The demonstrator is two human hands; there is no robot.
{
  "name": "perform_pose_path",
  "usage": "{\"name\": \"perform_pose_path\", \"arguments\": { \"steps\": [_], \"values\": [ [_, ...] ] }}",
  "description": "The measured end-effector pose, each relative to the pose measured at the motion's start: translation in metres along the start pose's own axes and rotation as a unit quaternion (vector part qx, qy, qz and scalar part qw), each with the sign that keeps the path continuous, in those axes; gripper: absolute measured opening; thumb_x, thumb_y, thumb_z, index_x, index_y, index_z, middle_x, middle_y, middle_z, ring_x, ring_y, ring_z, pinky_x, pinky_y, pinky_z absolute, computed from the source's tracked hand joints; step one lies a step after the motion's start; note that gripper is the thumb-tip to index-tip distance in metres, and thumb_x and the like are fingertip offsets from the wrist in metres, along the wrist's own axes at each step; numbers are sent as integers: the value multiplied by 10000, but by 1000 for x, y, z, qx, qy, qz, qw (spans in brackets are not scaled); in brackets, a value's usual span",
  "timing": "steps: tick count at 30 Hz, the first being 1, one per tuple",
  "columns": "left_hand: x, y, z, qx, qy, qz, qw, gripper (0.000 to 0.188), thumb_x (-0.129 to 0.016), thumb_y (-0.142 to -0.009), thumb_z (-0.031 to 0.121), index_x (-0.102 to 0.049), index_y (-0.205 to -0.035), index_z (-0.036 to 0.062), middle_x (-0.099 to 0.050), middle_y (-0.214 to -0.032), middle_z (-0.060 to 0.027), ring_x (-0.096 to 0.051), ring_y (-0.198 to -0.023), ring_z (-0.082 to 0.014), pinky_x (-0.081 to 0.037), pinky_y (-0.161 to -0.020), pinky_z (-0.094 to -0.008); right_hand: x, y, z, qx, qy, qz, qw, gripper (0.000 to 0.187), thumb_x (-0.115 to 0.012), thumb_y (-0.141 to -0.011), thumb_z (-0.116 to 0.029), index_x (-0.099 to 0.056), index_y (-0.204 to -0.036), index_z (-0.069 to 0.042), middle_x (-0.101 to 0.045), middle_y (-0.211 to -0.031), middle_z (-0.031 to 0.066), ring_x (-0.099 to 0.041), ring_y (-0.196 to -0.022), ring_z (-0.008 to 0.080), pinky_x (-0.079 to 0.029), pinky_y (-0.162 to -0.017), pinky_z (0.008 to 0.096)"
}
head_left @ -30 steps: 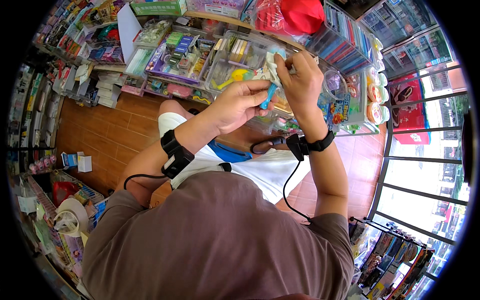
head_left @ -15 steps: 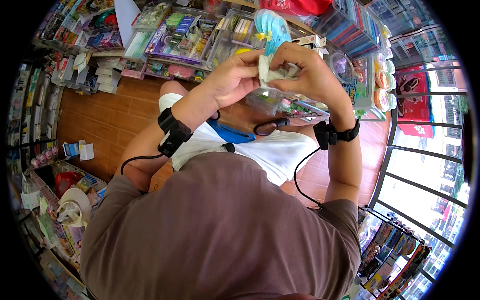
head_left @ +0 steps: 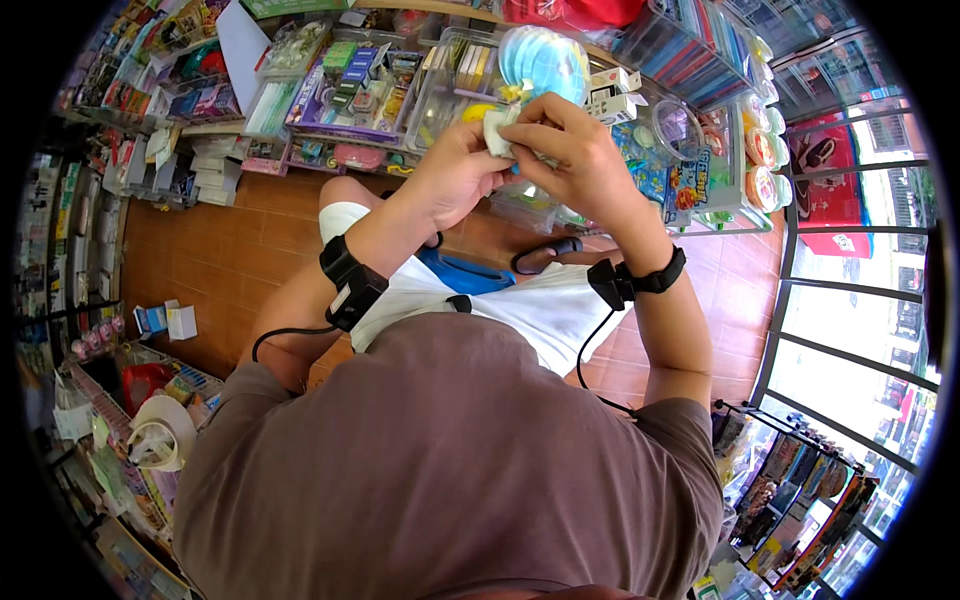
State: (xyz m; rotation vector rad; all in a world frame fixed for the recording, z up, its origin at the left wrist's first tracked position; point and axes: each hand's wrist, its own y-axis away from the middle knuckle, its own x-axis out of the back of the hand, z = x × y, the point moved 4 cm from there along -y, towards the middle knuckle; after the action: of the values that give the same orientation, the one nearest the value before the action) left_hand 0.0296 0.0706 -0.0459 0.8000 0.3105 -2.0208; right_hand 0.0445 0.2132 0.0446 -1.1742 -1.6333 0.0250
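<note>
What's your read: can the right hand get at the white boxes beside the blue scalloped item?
Probably yes: the white boxes lie just beyond the right hand with nothing visible between, though it seems occupied pinching the white cloth.

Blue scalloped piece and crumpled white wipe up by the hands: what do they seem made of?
The blue scalloped piece is probably smooth plastic, judging by its evenly repeated lobes and pale sheen. The crumpled white wipe looks matte and soft; its loose folds could be tissue or thin cloth.
</note>
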Motion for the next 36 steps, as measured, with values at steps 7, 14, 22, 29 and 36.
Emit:
{"name": "perform_pose_path", "arguments": {
  "steps": [7,14,22,29,36],
  "values": [
    [5,1,4,39,49,-24,998,332,-540,-960,-14,-582,-1290,-17,-644,-1096,-88,-612,-989,-164,-499,-852,-322,35,13,36,-156,-38,187,969,160,-742,-766,-29,-730,-926,-30,-665,-874,78,-639,-749,176,-510,-652,313],
    [-1,3,-1,34,-10,-34,999,330,-538,-965,-12,-586,-1292,-22,-642,-1053,-90,-587,-934,-160,-485,-807,-315,15,6,29,-54,87,177,979,187,-736,-786,-34,-722,-972,-38,-664,-921,84,-641,-754,194,-518,-646,327],
    [9,10,4,5,-52,-14,999,286,-540,-960,-16,-592,-1241,-28,-626,-990,-80,-571,-877,-161,-477,-775,-319,50,39,101,-279,1,284,917,130,-673,-854,-58,-717,-961,1,-698,-909,93,-657,-813,164,-511,-724,291],
    [13,2,1,24,-19,-9,999,183,-548,-980,31,-595,-1150,-20,-641,-943,-104,-597,-825,-178,-494,-742,-299,18,45,89,-411,-457,266,743,145,-691,-915,-117,-721,-962,17,-690,-895,24,-613,-777,84,-478,-708,225],
    [5,5,15,-19,-180,47,982,191,-572,-988,80,-604,-1135,-38,-724,-1028,-176,-722,-831,-184,-552,-649,-258,17,61,91,-391,-398,175,811,157,-776,-850,-124,-714,-934,-6,-663,-818,6,-573,-709,56,-452,-624,216]
  ]
}}
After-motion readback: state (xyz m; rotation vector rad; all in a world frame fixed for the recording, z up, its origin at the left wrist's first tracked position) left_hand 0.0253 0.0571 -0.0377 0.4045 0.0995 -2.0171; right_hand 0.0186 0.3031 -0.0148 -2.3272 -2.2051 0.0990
